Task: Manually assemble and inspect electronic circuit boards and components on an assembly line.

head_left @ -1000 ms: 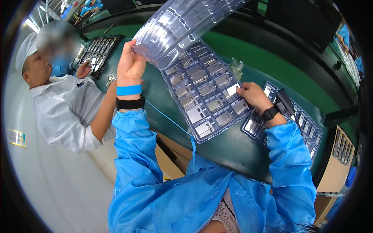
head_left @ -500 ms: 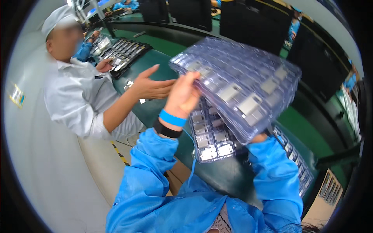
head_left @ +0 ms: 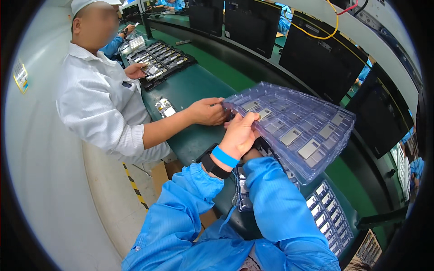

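Observation:
My left hand (head_left: 242, 135), with a blue band and a black strap at the wrist, pinches the near left edge of a clear plastic tray (head_left: 294, 117). The tray is tilted above the bench and holds several small silver metal pieces in its pockets. My right hand (head_left: 252, 154) reaches in beneath the tray, behind my left wrist; its fingers are mostly hidden. A co-worker's hand (head_left: 209, 111) is at the tray's left corner. Another clear tray (head_left: 244, 198) with silver pieces lies below, partly covered by my right sleeve.
On the green bench (head_left: 194, 86) stand a black tray of parts (head_left: 165, 61) and a small white and metal device (head_left: 165, 107). A tray of silver pieces (head_left: 327, 217) lies at the right. Black panels (head_left: 251, 25) line the far side. A co-worker in white (head_left: 99, 95) stands at left.
The lifted tray has moved down and right. My right arm has swung left under it, and the co-worker's hand has gone from outstretched to the tray's corner. The view has shifted.

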Tool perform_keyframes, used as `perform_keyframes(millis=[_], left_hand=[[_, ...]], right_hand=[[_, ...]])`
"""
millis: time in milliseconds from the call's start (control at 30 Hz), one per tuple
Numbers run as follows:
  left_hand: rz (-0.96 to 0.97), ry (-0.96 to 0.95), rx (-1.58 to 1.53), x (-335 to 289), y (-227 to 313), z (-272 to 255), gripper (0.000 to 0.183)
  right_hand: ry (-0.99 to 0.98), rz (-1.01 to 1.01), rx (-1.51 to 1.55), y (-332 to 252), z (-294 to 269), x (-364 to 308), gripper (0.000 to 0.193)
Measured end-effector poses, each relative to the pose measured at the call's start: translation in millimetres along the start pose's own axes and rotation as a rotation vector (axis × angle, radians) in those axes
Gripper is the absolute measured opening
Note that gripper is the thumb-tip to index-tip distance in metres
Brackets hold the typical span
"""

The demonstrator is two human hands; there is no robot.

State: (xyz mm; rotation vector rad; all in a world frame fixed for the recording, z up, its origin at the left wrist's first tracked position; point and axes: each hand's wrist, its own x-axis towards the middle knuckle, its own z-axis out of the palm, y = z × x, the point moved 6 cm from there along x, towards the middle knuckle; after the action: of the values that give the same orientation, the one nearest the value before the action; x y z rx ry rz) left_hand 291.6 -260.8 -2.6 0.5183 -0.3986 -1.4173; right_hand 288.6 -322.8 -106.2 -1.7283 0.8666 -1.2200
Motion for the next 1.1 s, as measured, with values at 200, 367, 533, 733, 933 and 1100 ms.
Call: perform_keyframes(millis=[200,367,533,733,933,1100], left_hand=[[-0.031,0.038,0.025,-2,-6,-9,0.017],[0.010,0.075,0.054,-4,-8,-8,0.017],[0.099,0.114,0.079,-1,-9,-5,0.020],[0.187,0.035,0.068,15,16,-18,0.027],[0.303,0.059,0.048,37,62,-71,0.028],[0.360,0.104,0.086,43,87,-107,0.033]], right_hand=[[-0.011,0.029,0.165,-12,-31,-50,0.052],[-0.677,-0.116,-0.839,-107,-66,-138,0.070],[-0.601,-0.133,-0.839,-106,-72,-153,0.067],[-0.591,-0.110,-0.816,-106,-85,-165,0.061],[-0.542,-0.086,-0.809,-115,-93,-172,0.057],[-0.411,-0.118,-0.739,-129,-113,-168,0.046]])
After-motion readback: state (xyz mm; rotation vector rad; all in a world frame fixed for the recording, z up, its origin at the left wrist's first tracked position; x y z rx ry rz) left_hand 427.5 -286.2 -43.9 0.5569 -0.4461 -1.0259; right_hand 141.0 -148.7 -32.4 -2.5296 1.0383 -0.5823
